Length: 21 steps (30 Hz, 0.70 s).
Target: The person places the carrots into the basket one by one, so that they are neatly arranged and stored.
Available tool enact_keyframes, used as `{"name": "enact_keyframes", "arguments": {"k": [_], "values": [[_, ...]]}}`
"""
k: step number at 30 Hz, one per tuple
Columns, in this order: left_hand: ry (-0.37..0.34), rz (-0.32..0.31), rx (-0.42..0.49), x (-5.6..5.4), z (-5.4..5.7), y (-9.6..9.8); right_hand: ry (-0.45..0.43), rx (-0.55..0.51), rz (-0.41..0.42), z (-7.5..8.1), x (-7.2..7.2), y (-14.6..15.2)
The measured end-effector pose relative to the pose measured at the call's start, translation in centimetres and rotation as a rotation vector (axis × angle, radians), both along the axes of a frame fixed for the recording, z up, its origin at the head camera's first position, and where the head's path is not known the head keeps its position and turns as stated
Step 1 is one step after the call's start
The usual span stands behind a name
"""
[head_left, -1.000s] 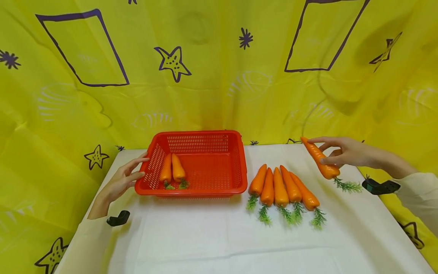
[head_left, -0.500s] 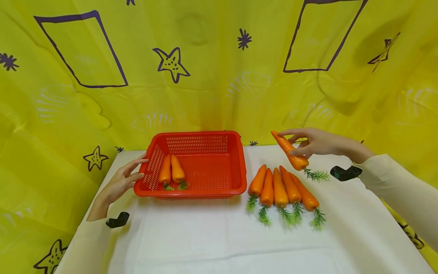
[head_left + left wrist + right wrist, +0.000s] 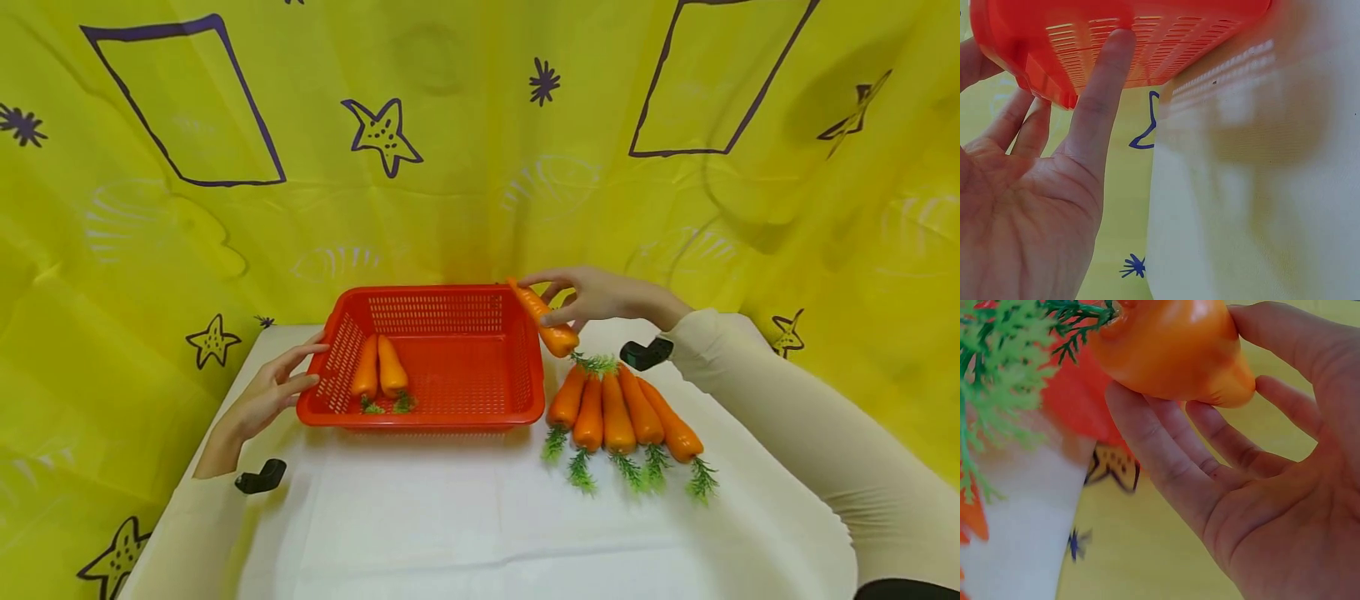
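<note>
My right hand (image 3: 588,296) pinches an orange toy carrot (image 3: 553,329) between thumb and fingers, above the right end of a red plastic basket (image 3: 420,421). Its tip points up and back, and its green top hangs to the right; the right wrist view shows the fingertips against the carrot's body (image 3: 1172,350). At the basket's left end, my left hand (image 3: 262,396) touches the outside near the rim. In the left wrist view, one straight finger (image 3: 1100,94) lies along the slotted wall. Two carrots (image 3: 378,367) lie side by side inside the basket.
Several more carrots (image 3: 618,412) lie fanned out in a row on the white tablecloth (image 3: 465,508), right of the basket, leafy tops toward the front. A yellow patterned curtain (image 3: 465,200) hangs close behind the table and along its sides.
My right hand has carried the carrot leftward, from the right side of the table over the row of carrots to the basket's right rim. The left hand and the basket have stayed put.
</note>
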State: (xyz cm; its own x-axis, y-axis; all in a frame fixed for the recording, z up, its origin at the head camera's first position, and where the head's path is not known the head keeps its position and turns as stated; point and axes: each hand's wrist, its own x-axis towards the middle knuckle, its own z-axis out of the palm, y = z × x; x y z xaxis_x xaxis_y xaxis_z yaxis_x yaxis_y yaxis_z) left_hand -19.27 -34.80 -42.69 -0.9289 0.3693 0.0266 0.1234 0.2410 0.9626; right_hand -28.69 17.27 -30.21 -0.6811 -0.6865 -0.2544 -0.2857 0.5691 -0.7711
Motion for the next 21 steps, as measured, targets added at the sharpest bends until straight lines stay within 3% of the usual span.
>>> {"name": "enact_keyframes", "arguments": {"k": [8,21], "values": [[0.003,0.003,-0.012,-0.2,0.0,0.1,-0.014,-0.034,0.044,-1.3,-1.2,-6.0],[0.010,0.003,-0.008,-0.2,-0.1,0.0,-0.069,-0.077,0.070,-5.8,-2.7,-13.6]]}}
